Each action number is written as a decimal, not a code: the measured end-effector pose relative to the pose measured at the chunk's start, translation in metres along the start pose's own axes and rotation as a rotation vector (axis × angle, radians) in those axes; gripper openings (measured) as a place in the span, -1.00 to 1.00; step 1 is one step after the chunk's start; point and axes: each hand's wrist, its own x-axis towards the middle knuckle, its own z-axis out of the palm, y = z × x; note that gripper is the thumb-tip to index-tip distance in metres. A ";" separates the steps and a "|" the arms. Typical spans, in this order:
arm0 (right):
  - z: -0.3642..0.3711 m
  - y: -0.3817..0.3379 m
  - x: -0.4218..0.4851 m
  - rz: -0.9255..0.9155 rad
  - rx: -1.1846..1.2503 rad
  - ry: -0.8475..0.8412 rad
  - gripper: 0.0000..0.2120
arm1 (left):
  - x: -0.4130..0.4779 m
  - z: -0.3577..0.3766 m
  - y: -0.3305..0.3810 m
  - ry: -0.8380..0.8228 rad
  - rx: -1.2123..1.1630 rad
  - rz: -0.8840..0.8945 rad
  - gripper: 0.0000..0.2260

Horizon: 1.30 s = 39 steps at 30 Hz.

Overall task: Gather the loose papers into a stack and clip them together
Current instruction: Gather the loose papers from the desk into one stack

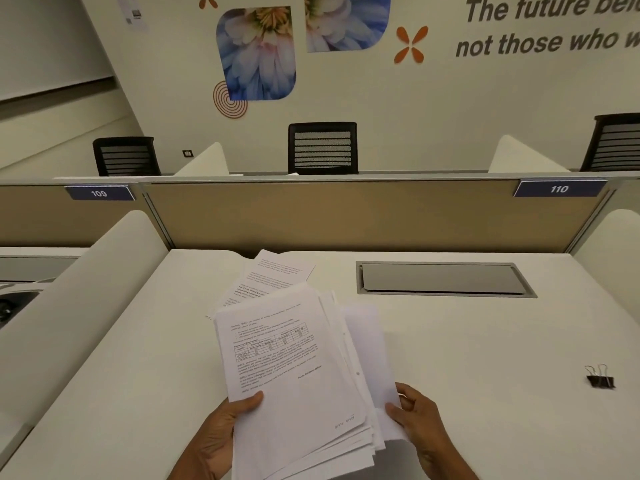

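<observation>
A loose, fanned stack of white printed papers [294,375] is held above the near edge of the white desk [485,341]. My left hand [221,434] grips its lower left side, thumb on the top sheet. My right hand [419,424] holds the right edge, fingers on a sheet that sticks out sideways. The edges are uneven. Behind the stack, one or two printed sheets [273,275] extend farther back; whether they rest on the desk I cannot tell. A black binder clip [601,377] with silver handles lies on the desk far to the right, apart from both hands.
A grey cable hatch [443,278] is set into the desk at the back right. A tan partition [346,213] closes the back, white curved dividers [104,271] the sides. Black chairs [322,147] stand beyond it.
</observation>
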 end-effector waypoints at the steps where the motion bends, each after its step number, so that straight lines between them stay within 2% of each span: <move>1: -0.002 -0.002 -0.004 -0.017 0.026 -0.019 -0.74 | 0.000 0.002 -0.001 0.001 0.001 0.004 -0.55; 4: -0.005 -0.008 -0.012 -0.051 0.071 -0.069 -0.75 | 0.002 0.006 -0.004 0.002 -0.004 0.015 -0.49; 9: -0.001 -0.018 -0.020 -0.126 0.075 -0.174 -0.71 | 0.003 0.013 -0.006 0.037 -0.035 0.076 -0.54; 11: 0.001 -0.024 -0.025 -0.138 0.090 -0.209 -0.58 | 0.002 0.016 -0.006 0.037 -0.045 0.083 -0.50; 14: 0.001 -0.029 -0.029 -0.122 0.117 -0.253 -0.36 | 0.000 0.016 -0.006 0.024 -0.061 0.076 -0.59; 16: 0.001 -0.028 -0.027 -0.104 0.098 -0.281 -0.43 | 0.000 0.014 -0.007 0.013 -0.060 0.058 -0.59; 18: 0.005 -0.029 -0.026 -0.069 0.080 -0.330 -0.65 | -0.002 0.013 -0.008 -0.013 -0.048 0.040 -0.55; 21: 0.015 -0.031 -0.023 -0.016 0.004 -0.378 -0.69 | -0.003 0.011 -0.009 -0.032 -0.024 0.037 -0.48; 23: 0.024 -0.033 -0.022 0.023 -0.092 -0.350 -0.76 | -0.002 0.009 -0.007 -0.039 -0.014 0.042 -0.45; 24: 0.027 -0.034 -0.022 0.056 -0.161 -0.333 -0.67 | -0.002 0.007 -0.004 -0.037 -0.005 0.050 -0.47; 26: 0.029 -0.035 -0.016 0.170 -0.201 -0.356 -0.36 | -0.003 0.006 0.002 -0.056 0.011 0.058 -0.60; 27: 0.030 -0.035 -0.010 0.207 -0.194 -0.386 -0.29 | -0.004 0.006 0.005 -0.069 0.027 0.057 -0.66; 29: 0.040 -0.043 -0.006 0.222 -0.188 -0.433 -0.37 | -0.007 0.005 0.011 -0.087 0.070 0.052 -0.71; 31: 0.053 -0.049 -0.005 0.130 -0.158 -0.491 -0.50 | -0.007 0.003 0.014 -0.106 0.104 0.073 -0.66; 32: 0.060 -0.048 -0.003 0.086 -0.142 -0.502 -0.47 | -0.005 0.001 0.014 -0.094 0.118 0.099 -0.60; 34: 0.076 -0.047 -0.005 0.028 -0.115 -0.489 -0.42 | 0.002 -0.006 0.014 -0.058 0.126 0.187 -0.37; 36: 0.092 -0.045 -0.004 -0.028 -0.133 -0.447 -0.51 | 0.008 -0.017 0.015 -0.009 0.134 0.233 -0.13; 39: 0.111 -0.046 -0.004 -0.091 -0.172 -0.426 -0.65 | 0.016 -0.039 0.017 0.002 0.116 0.182 0.01</move>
